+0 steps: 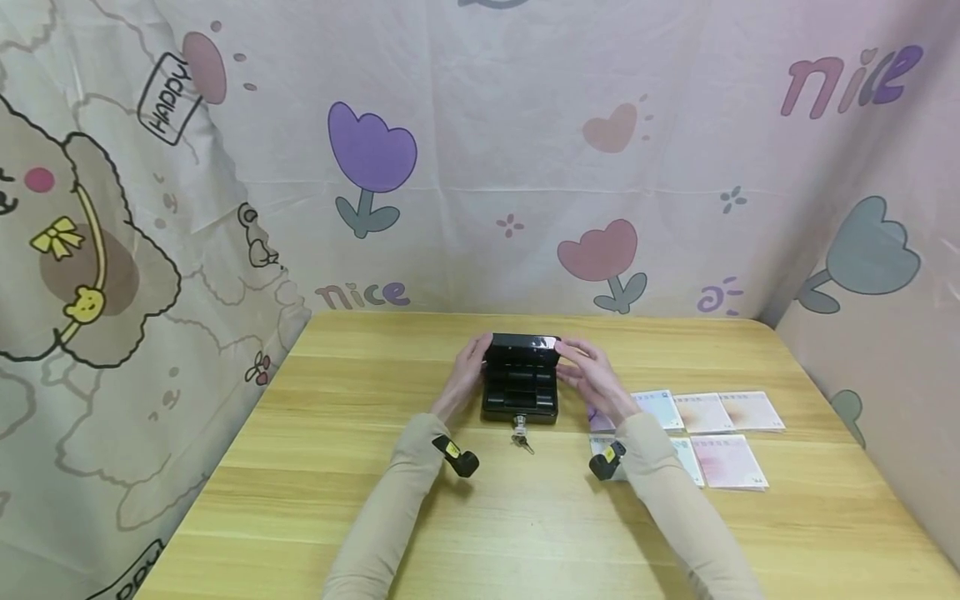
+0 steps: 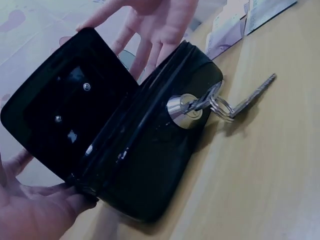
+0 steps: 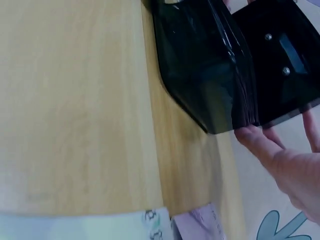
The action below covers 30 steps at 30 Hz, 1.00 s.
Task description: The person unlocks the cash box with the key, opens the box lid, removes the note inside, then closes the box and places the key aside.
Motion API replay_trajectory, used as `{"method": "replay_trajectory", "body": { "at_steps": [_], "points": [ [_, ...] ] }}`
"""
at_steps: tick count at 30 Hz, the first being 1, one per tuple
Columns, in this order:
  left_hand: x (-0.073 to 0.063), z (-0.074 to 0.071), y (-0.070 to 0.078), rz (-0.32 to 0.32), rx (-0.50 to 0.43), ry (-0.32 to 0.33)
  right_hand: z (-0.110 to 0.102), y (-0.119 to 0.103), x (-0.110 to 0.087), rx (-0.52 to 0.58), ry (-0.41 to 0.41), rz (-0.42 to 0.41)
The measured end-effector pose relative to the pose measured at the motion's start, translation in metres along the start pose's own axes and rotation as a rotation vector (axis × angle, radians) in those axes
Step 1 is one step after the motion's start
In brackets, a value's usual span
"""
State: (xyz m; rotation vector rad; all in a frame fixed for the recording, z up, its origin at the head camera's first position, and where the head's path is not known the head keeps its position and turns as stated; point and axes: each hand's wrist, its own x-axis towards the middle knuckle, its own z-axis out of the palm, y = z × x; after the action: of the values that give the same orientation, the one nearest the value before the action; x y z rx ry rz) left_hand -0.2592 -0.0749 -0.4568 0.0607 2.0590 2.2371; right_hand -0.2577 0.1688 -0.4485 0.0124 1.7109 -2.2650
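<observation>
A small black cash box (image 1: pixel 520 412) sits on the table with its lid (image 2: pixel 60 102) raised, showing the compartments inside. My left hand (image 1: pixel 467 372) holds the box's left side, fingers at the lid's edge and near the hinge. On the other side, my right hand (image 1: pixel 592 379) holds the lid's right corner with one finger while other fingers touch the box's side near the hinge. A round silver lock (image 2: pixel 182 111) is on the front wall. One key stands in it, and a ring with another key (image 2: pixel 252 96) hangs from that. The box's back is hidden.
Stacks of pastel paper notes (image 1: pixel 729 461) lie in two rows to the right, partly under my right forearm. The wooden table (image 1: pixel 315 467) ends at a printed cloth (image 1: pixel 480 208) behind and at both sides.
</observation>
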Motion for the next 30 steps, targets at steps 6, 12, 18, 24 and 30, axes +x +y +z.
{"method": "replay_trajectory", "body": {
  "at_steps": [6, 12, 18, 24, 30],
  "points": [
    [-0.001, -0.009, -0.005, 0.03, -0.055, -0.091, -0.008, 0.0, -0.005, 0.004, -0.117, 0.005],
    [-0.003, -0.026, -0.011, 0.057, 0.012, -0.238, -0.014, -0.003, -0.009, -0.056, -0.191, 0.018],
    [-0.005, -0.043, -0.016, 0.089, 0.163, -0.323, -0.015, -0.004, -0.015, -0.188, -0.247, 0.029],
    [-0.007, -0.053, -0.021, 0.104, 0.128, -0.431, -0.017, -0.002, -0.019, -0.341, -0.277, -0.004],
    [-0.008, -0.055, -0.022, 0.098, 0.093, -0.463, -0.017, 0.001, -0.02, -0.412, -0.31, -0.054]
  ]
}}
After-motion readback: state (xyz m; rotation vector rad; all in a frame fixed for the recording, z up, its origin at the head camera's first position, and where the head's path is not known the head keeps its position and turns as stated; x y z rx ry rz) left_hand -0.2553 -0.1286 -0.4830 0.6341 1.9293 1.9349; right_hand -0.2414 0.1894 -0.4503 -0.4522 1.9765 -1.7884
